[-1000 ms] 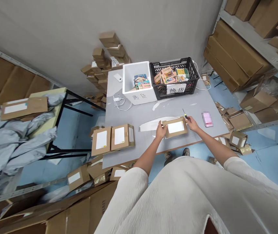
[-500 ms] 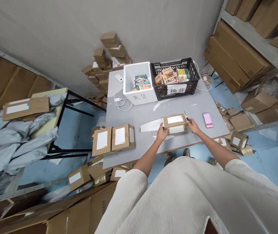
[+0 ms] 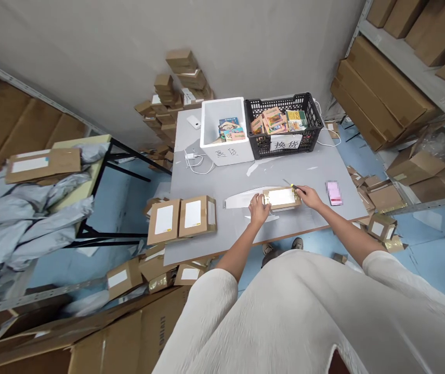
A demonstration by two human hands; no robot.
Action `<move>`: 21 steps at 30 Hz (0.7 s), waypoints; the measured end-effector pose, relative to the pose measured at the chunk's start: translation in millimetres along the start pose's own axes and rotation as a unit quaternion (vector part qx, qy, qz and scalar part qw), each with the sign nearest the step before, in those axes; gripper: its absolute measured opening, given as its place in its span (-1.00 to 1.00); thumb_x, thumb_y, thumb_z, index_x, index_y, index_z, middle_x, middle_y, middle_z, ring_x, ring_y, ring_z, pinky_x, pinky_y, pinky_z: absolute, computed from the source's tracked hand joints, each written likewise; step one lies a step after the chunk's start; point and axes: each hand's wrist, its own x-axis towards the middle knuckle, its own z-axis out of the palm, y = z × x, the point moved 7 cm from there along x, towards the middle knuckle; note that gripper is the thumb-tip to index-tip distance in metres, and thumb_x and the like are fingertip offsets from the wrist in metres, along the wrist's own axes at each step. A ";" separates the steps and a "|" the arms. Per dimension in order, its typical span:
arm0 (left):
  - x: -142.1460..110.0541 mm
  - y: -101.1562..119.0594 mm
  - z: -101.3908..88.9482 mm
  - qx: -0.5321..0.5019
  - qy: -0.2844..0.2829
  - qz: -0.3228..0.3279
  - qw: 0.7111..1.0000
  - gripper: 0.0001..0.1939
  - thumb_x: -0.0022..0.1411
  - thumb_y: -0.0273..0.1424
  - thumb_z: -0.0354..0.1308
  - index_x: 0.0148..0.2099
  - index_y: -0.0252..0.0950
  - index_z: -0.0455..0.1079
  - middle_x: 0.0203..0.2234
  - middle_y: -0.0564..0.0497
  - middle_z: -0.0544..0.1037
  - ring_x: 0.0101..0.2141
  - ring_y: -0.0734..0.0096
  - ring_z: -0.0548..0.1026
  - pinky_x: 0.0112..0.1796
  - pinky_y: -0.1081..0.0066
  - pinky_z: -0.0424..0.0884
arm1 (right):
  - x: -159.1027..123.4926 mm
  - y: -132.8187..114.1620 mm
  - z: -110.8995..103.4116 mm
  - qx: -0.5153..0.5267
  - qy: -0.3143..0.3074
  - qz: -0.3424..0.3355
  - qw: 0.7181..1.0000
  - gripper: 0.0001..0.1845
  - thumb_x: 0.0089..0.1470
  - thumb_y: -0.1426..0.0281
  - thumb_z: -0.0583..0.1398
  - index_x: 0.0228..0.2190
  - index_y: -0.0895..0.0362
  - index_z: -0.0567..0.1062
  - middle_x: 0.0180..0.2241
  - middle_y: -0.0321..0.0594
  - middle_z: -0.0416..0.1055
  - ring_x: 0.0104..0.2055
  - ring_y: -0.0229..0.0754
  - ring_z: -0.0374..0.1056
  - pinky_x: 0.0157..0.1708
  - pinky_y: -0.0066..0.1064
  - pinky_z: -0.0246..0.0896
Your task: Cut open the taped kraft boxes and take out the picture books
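A small cardboard box with a white label and tape at its ends lies near the table's front edge. My left hand is closed around the box's left end, fingers on top. In my right hand is a utility knife with a black and yellow handle, its blade pointing left over the box's back edge. That hand is also at the right end of the box. Behind the box, partly covered by it, a white strip lies on the table.
A pink-screened phone lies to the right on the grey table. Two labelled cardboard boxes stand at the left. Behind are a white foam box and a black crate holding books. Parcels crowd the floor and shelves.
The box has been turned between my hands, so a face with a large label and taped ends now shows. The knife has shifted left, its blade lower over the box.
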 end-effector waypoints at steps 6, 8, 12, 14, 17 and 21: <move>2.0 0.1 0.0 -0.006 -0.002 -0.001 1.000 -0.38 0.35 -0.24 0.28 0.42 -0.12 0.38 0.43 -0.22 0.33 0.42 -0.14 0.28 0.33 -0.04 0.32 | 12.3 -56.2 21.4 -0.117 -0.171 -0.114 0.972 -0.57 0.46 0.11 0.14 0.06 -0.03 0.73 0.01 -0.14 0.71 0.04 0.09 0.58 0.01 -0.24 0.39; 3.3 -0.9 -0.2 -0.013 -0.001 -0.004 1.000 -0.34 0.34 -0.24 0.31 0.44 -0.11 0.37 0.41 -0.21 0.35 0.40 -0.13 0.30 0.32 -0.02 0.33 | 16.8 -64.8 28.7 -0.152 -0.189 -0.122 0.962 -0.55 0.45 0.08 0.14 0.02 -0.01 0.75 -0.06 -0.12 0.72 0.00 0.07 0.58 -0.07 -0.28 0.36; 4.4 -2.3 0.3 -0.028 -0.004 -0.010 1.000 -0.32 0.32 -0.23 0.35 0.44 -0.09 0.38 0.39 -0.18 0.39 0.39 -0.13 0.32 0.32 -0.01 0.34 | 23.4 -72.9 35.7 -0.178 -0.195 -0.123 0.957 -0.54 0.45 0.03 0.13 -0.02 -0.05 0.76 -0.10 -0.14 0.72 -0.06 0.04 0.57 -0.13 -0.29 0.33; 4.6 -2.3 1.4 -0.038 -0.011 -0.011 0.999 -0.31 0.32 -0.22 0.34 0.45 -0.08 0.37 0.40 -0.18 0.39 0.39 -0.12 0.31 0.33 -0.02 0.32 | 25.8 -75.4 35.7 -0.180 -0.196 -0.121 0.956 -0.55 0.43 0.03 0.13 -0.05 -0.07 0.77 -0.12 -0.13 0.72 -0.08 0.06 0.57 -0.12 -0.27 0.31; 5.1 -1.6 2.7 -0.047 -0.024 -0.006 0.999 -0.31 0.33 -0.23 0.33 0.46 -0.08 0.36 0.40 -0.18 0.39 0.40 -0.11 0.30 0.34 -0.02 0.30 | 28.4 -79.6 34.6 -0.186 -0.209 -0.115 0.953 -0.57 0.42 0.05 0.15 -0.08 -0.06 0.78 -0.15 -0.12 0.71 -0.11 0.07 0.56 -0.12 -0.26 0.28; 6.2 -0.1 1.3 -0.040 -0.031 0.002 0.999 -0.30 0.34 -0.23 0.32 0.48 -0.07 0.34 0.39 -0.16 0.41 0.39 -0.10 0.30 0.34 -0.02 0.29 | 30.1 -87.2 33.0 -0.208 -0.239 -0.112 0.942 -0.58 0.41 0.08 0.16 -0.05 -0.04 0.77 -0.18 -0.12 0.71 -0.16 0.03 0.54 -0.18 -0.29 0.22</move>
